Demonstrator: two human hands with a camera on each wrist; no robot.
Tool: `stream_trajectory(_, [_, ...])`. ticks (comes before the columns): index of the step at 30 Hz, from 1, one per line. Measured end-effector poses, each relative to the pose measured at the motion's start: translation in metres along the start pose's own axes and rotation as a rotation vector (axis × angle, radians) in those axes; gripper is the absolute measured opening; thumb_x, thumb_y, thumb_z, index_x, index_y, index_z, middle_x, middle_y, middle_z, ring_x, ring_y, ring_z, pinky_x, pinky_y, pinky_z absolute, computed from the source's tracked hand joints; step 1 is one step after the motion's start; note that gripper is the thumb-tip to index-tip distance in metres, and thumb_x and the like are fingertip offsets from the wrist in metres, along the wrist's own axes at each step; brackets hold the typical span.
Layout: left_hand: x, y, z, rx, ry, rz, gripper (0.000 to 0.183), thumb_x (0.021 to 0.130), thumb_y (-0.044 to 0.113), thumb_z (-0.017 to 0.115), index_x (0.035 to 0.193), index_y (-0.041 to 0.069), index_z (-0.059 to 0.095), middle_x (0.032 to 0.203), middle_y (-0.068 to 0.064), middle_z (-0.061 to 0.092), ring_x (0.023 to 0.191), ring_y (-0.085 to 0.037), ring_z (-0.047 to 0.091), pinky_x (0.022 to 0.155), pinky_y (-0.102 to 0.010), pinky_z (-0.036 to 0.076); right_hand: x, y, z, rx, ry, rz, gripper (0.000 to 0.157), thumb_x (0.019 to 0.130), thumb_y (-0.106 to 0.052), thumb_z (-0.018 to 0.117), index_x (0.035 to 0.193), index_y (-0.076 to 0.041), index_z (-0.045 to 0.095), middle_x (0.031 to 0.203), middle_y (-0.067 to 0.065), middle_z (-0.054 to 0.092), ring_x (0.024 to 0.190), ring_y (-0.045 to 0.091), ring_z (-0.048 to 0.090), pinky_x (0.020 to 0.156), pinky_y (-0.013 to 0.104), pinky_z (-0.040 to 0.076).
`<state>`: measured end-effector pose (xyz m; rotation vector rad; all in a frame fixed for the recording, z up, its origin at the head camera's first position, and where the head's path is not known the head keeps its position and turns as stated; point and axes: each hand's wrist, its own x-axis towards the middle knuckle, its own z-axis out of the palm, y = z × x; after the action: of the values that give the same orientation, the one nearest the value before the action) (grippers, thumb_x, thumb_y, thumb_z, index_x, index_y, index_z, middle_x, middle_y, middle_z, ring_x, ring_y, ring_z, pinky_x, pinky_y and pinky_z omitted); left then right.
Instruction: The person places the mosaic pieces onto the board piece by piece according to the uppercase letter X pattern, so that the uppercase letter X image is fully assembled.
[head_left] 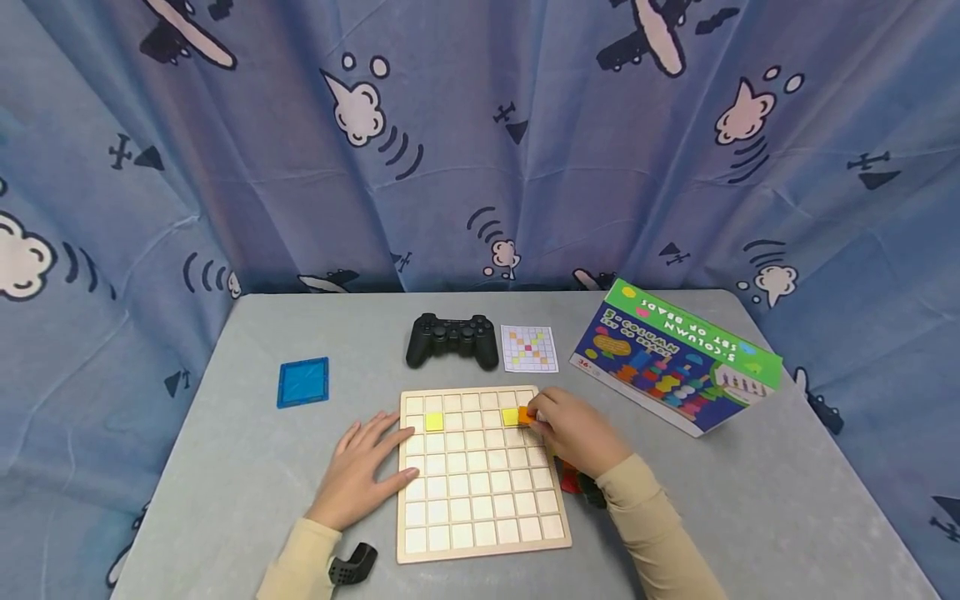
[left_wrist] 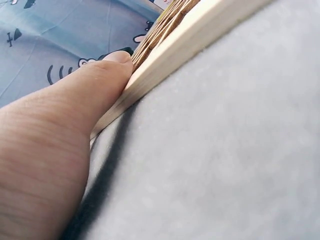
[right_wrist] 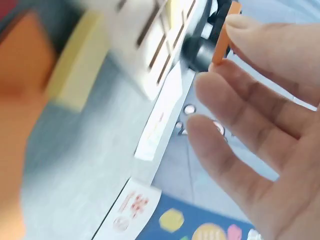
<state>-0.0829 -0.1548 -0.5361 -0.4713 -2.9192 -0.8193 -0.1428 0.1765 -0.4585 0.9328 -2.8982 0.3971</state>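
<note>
A wooden grid board lies on the table with rows of pale square cells. One yellow tile sits in its upper left part, another yellow tile in its upper right. Between thumb and forefinger, my right hand pinches an orange tile over the board's upper right, beside the second yellow tile. My left hand rests at the board's left edge with fingers spread; its thumb touches the wooden rim. Red pieces lie partly hidden below my right wrist.
Behind the board are a black game controller and a card with a coloured grid pattern. A blue square tray lies to the left. A colourful box stands at the right. Blurred yellow and orange pieces are close to the right wrist camera.
</note>
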Motion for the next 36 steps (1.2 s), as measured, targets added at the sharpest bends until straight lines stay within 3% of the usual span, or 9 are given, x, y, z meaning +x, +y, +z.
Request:
stream_trajectory(10, [0.000,0.001,0.000,0.005,0.002,0.004,0.060,0.085,0.060,0.060,0.136,0.028,0.054,0.150,0.001,0.040,0.142,-0.024,0.029,0.118,-0.049,0.013,0.020,-0.024,0.007,-0.004,0.010,-0.155,0.013,0.087,-0.018,0.072,0.098,-0.015,0.065,0.097,-0.002,0.063,0.082,0.011,0.062,0.072,0.028,0.056])
stream_trajectory(17, [0.000,0.001,-0.001,0.008,-0.009,-0.011,0.060,0.085,0.060,0.061,0.136,0.028,0.054,0.151,0.001,0.039,0.142,-0.024,0.029,0.118,-0.049,0.012,0.031,-0.041,0.019,0.052,-0.007,-0.234,0.008,0.089,-0.018,0.069,0.096,-0.014,0.066,0.093,-0.003,0.061,0.077,0.009,0.060,0.070,0.024,0.054])
stream_trajectory(36, [0.000,-0.001,0.001,0.011,-0.010,-0.011,0.060,0.086,0.061,0.059,0.137,0.030,0.053,0.152,0.002,0.038,0.142,-0.024,0.028,0.118,-0.049,0.012,0.041,-0.062,0.037,0.050,-0.104,-0.213,0.017,0.091,-0.022,0.067,0.105,-0.014,0.065,0.098,-0.003,0.064,0.085,0.011,0.062,0.078,0.025,0.055])
